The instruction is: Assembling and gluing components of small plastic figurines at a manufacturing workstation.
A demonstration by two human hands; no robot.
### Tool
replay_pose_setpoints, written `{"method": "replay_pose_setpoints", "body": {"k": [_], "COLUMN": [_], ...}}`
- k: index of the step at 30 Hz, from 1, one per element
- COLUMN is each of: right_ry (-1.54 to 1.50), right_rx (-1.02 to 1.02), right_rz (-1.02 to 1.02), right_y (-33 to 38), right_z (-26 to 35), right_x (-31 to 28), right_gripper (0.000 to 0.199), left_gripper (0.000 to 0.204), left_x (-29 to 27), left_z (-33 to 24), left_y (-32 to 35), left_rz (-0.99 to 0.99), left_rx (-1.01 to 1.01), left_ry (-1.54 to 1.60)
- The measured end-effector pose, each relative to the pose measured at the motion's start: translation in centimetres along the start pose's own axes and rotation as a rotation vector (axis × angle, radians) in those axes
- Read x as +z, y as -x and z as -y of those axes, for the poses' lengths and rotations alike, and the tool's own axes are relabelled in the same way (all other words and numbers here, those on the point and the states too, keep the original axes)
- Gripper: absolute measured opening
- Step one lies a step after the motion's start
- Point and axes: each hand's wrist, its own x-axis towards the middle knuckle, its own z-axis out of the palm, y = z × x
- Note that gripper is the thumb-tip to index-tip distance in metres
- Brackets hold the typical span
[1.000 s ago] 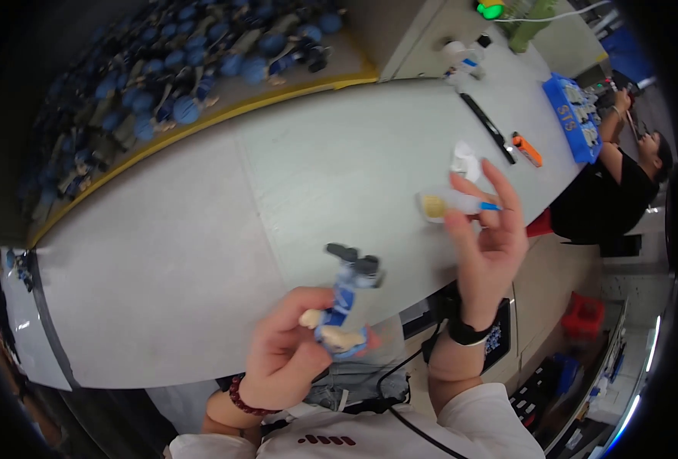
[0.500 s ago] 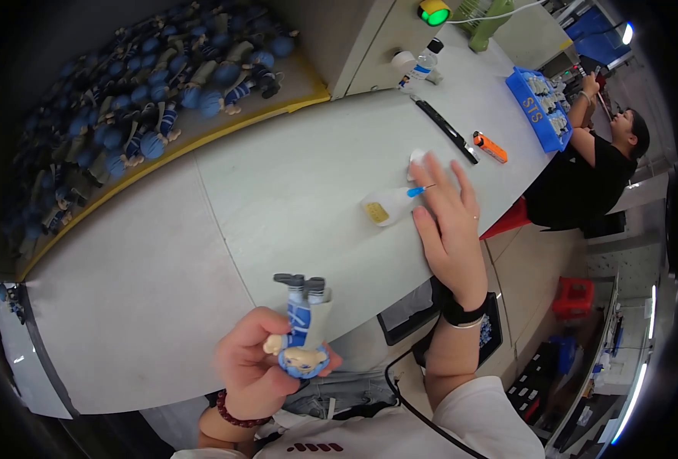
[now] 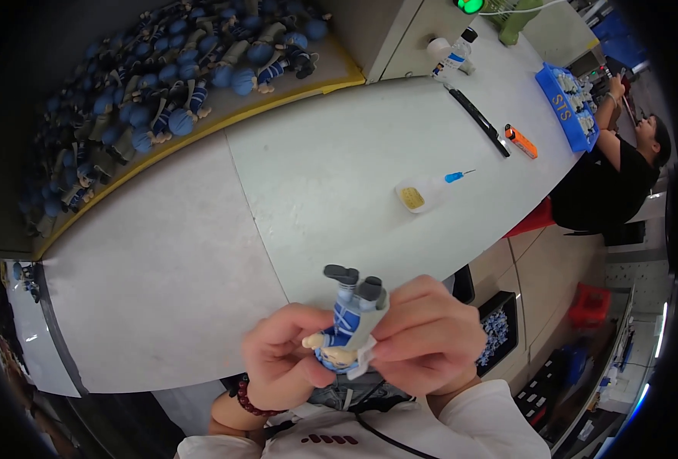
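Note:
A small figurine (image 3: 344, 325) with blue hair, blue-and-white clothes and a grey cape hangs upside down over the table's near edge, its dark shoes pointing up. My left hand (image 3: 284, 353) is closed round its head and upper body. Against the figurine's head and cape side, my right hand (image 3: 431, 336) pinches a small white piece of cloth or tissue (image 3: 362, 359). Farther off on the table lies a translucent squeeze bottle (image 3: 418, 196) with a yellowish label and a blue needle tip, touched by neither hand.
Many similar figurines (image 3: 178, 73) lie heaped on a yellow-edged shelf at the far left. A black pen (image 3: 478, 120), an orange lighter (image 3: 521, 141) and a blue tray (image 3: 567, 107) of small parts are on the table (image 3: 339, 176). A co-worker (image 3: 614, 176) sits at the right.
My right hand has picked up the white piece from the table and brought it back to the figurine. My left hand still holds the figurine, now a little farther right in view.

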Motion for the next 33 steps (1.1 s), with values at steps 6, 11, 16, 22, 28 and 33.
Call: {"method": "replay_pose_setpoints", "body": {"k": [6, 11, 16, 22, 28, 33], "right_ry": [0.235, -0.038, -0.284, 0.269, 0.737, 0.226], "right_rx": [-0.229, -0.328, -0.273, -0.155, -0.102, -0.401], "right_rz": [-0.004, -0.073, -0.080, -0.688, -0.674, -0.199], "right_y": [0.3, 1.0, 1.2, 0.9, 1.3, 1.5], "right_z": [-0.6, -2.5, -1.9, -4.1, -4.6, -2.8], "right_x": [0.5, 0.3, -1.2, -4.5, -3.7, -0.3], "right_gripper": [0.020, 0.016, 0.013, 0.017, 0.021, 0.024], "left_gripper": [0.042, 0.044, 0.044, 0.053, 0.055, 0.057], "left_x": [0.6, 0.4, 0.6, 0.4, 0.3, 0.6], "left_z": [-0.3, -0.6, -0.6, -1.0, -1.1, -0.9], "left_y": [0.0, -0.4, -0.7, -0.4, -0.6, -0.7], "left_rz": [-0.029, 0.078, 0.061, 0.080, 0.091, 0.063], "left_rx": [0.013, -0.062, -0.030, -0.126, -0.205, -0.181], "left_ry": [-0.157, -0.182, -0.246, -0.047, -0.046, -0.030]}}
